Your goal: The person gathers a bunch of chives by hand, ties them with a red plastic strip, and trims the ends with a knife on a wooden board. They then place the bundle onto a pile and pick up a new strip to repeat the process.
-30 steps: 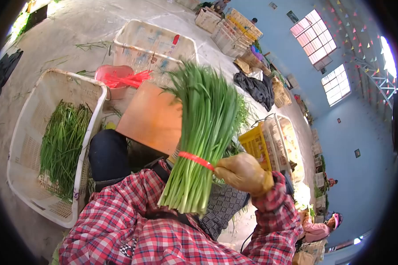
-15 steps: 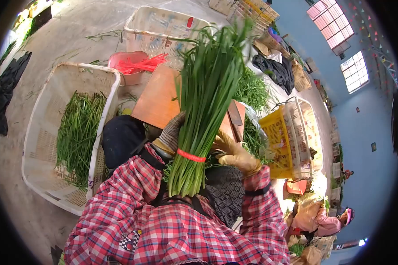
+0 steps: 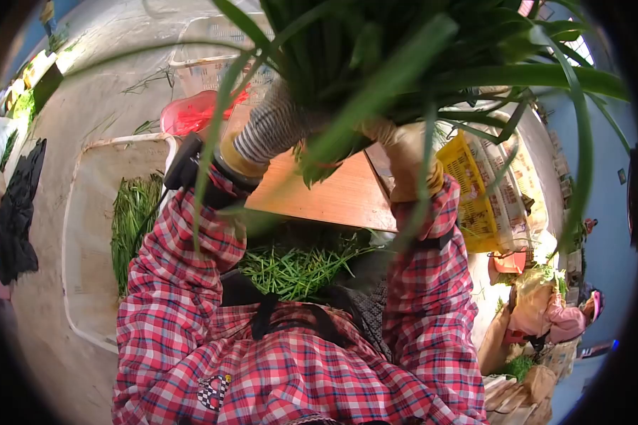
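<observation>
In the head view, both gloved hands, left (image 3: 271, 129) and right (image 3: 404, 159), grasp the bunch of greens (image 3: 347, 64) between them, neither clearly nearer; leaves hide their fingertips. Its long axis seems upright, leaves fanning toward the camera, lower end over the wooden tabletop (image 3: 326, 195). A white basket (image 3: 92, 195) stands on the left, a yellow crate (image 3: 468, 191) on the right.

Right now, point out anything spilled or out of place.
Loose green cuttings lie strewn between the plaid shirt and tabletop, unlike the greens in the white basket. Stray strands litter the floor beside the pink tub.
</observation>
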Available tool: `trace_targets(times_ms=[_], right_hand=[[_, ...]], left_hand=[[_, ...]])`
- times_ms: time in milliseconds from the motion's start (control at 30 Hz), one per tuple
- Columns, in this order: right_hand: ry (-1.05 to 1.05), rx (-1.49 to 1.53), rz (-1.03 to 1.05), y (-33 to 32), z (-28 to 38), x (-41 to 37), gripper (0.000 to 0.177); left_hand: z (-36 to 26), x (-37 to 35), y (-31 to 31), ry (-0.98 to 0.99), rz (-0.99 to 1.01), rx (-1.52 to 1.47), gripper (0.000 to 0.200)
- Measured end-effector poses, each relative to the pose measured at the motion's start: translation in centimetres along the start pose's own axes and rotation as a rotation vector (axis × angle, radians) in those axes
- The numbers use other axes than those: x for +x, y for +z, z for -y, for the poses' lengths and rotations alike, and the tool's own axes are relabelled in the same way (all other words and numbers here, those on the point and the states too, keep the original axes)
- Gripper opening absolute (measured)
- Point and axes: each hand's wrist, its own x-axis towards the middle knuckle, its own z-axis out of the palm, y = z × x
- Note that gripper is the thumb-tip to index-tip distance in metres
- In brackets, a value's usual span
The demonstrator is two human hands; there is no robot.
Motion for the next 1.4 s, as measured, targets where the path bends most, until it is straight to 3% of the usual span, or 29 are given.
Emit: trace_targets(times_ms=[33, 100, 167, 200, 233, 300, 333, 400, 433, 500, 533, 600, 633, 667, 700, 733, 900, 933, 967, 1033, 1100, 1133, 1167, 1233, 1267, 1300, 1367, 1400], right_hand=[[0.006, 0.022, -0.004, -0.6, -0.6, 0.5, 0.043], [0.068, 0.014, -0.012, -1.3, -2.3, 0.8, 0.044], [0.166, -0.016, -0.013, -1.6, -4.9, -0.5, 0.044], [0.201, -0.027, -0.014, -1.5, -6.1, -0.9, 0.044], [0.228, -0.041, -0.017, -1.5, -7.0, -1.1, 0.044], [0.257, -0.090, -0.008, -1.8, -8.1, -0.5, 0.045], [0.267, -0.124, 0.010, -2.0, -8.5, 0.3, 0.045], [0.318, -0.197, 0.051, -2.1, -9.6, 1.1, 0.045], [0.348, -0.216, 0.075, -1.8, -10.3, 1.3, 0.046], [0.306, 0.130, 0.014, -0.4, -14.0, 1.7, 0.046], [0.033, 0.062, 0.065, 0.6, -13.5, 2.2, 0.047], [-0.014, 0.194, 0.079, 2.8, -13.3, 3.8, 0.051], [-0.051, 0.078, 0.066, 4.1, -13.5, 4.1, 0.068], [-0.088, -0.041, 0.052, 5.3, -13.7, 4.4, 0.085], [-0.125, -0.164, 0.035, 6.2, -13.7, 4.8, 0.103], [-0.385, -0.288, 0.047, 6.7, -12.8, 5.3, 0.116], [-0.307, -0.564, -0.067, 4.6, -10.1, -1.7, 0.079], [-0.246, -0.596, -0.055, 2.5, -11.3, -3.6, 0.074], [-0.147, -0.739, -0.137, -2.7, -17.5, -7.5, 0.064], [0.037, -0.982, -0.181, -9.3, -20.5, -12.0, 0.056], [0.224, -1.109, -0.207, -15.7, -23.9, -15.1, 0.050], [0.422, -1.181, -0.222, -17.6, -24.4, -15.9, 0.046], [0.510, -1.229, -0.243, -19.2, -25.6, -16.8, 0.046], [0.579, -1.264, -0.296, -20.8, -27.9, -17.9, 0.046], [0.589, -1.242, -0.313, -21.2, -28.8, -18.0, 0.046], [0.615, -1.268, -0.278, -21.2, -28.7, -17.7, 0.049], [0.655, -1.272, -0.243, -20.4, -28.4, -16.9, 0.052], [0.730, -1.271, -0.208, -19.9, -28.0, -16.2, 0.054]], left_hand=[[0.0, 0.8, -0.4, 0.034, 0.083, 0.031, 0.052], [0.5, 0.1, -0.5, -0.078, 0.057, -0.060, 0.052], [2.4, -1.3, -1.1, -0.362, 0.089, 0.225, 0.057], [7.3, -3.8, -1.5, -0.383, -0.100, -0.248, 0.060], [10.2, -4.3, -3.1, 0.216, 0.105, 0.493, 0.063], [9.6, -5.7, -3.6, -0.175, 0.300, 0.967, 0.065], [9.1, -5.1, -3.3, -0.182, 0.308, 0.962, 0.065], [8.5, -3.9, -2.9, -0.582, 0.143, 0.521, 0.063], [9.6, -4.1, -2.9, -0.590, 0.152, 0.521, 0.063], [12.0, -4.3, -3.1, -0.247, -0.002, 0.245, 0.052], [9.6, -3.5, -2.5, -0.214, 0.008, 0.194, 0.046], [18.2, -8.1, -6.9, -0.326, -0.265, -0.503, 0.041], [22.3, -10.3, -9.0, -0.325, -0.432, -0.823, 0.039], [24.9, -10.4, -7.9, -0.137, -0.452, -0.509, 0.031], [24.9, -10.5, -7.6, -0.143, -0.437, -0.514, 0.031], [24.5, -11.0, -7.4, -0.206, -0.468, -0.531, 0.033], [21.5, -15.6, -7.7, -0.528, -0.622, -0.564, 0.044], [19.8, -15.0, -6.4, -0.760, -0.905, -0.715, 0.048], [18.0, -14.4, -5.1, -1.004, -1.194, -0.837, 0.053], [18.6, -16.0, -5.2, -0.978, -1.167, -0.836, 0.060], [17.4, -15.6, -4.9, -1.040, -1.426, -0.919, 0.073], [16.8, -16.1, -4.9, -1.027, -1.316, -0.933, 0.081], [16.6, -17.0, -5.2, -1.041, -1.304, -0.912, 0.081], [15.4, -17.5, -4.8, -1.018, -1.093, -0.910, 0.075], [14.1, -17.4, -3.4, -1.028, -1.090, -0.781, 0.063], [12.8, -16.6, -2.0, -1.068, -1.065, -0.631, 0.038], [12.2, -16.1, -1.5, -0.952, -0.635, -0.361, 0.052], [11.9, -14.9, -0.7, -0.962, -0.630, -0.345, 0.052]])
